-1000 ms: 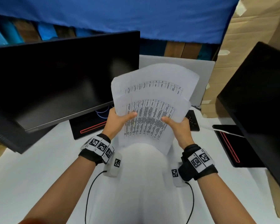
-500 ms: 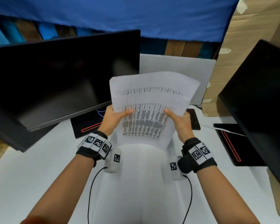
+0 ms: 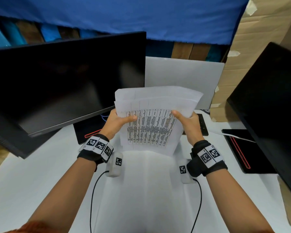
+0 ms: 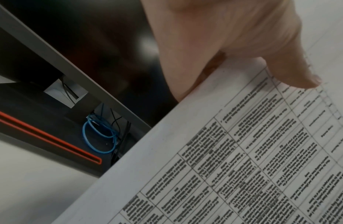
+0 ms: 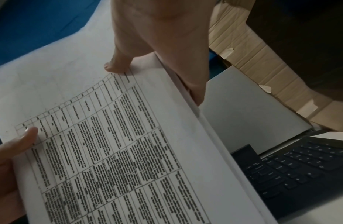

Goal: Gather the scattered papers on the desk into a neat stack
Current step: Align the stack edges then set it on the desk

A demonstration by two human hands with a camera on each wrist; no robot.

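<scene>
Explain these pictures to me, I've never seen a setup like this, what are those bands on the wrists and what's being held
No machine here: a person works with bare hands, wearing three cameras. The wide picture comes from a head camera; the two close-ups come from small cameras under the patterned wrist bands, looking along each hand. The left hand and right hand pinch the side edges of a sheaf of papers printed with tables, thumbs on the front. The sheets are held upright above a white desk, their top edges uneven. Behind stand a dark monitor, a second dark screen at the right, and a dark keyboard.
</scene>
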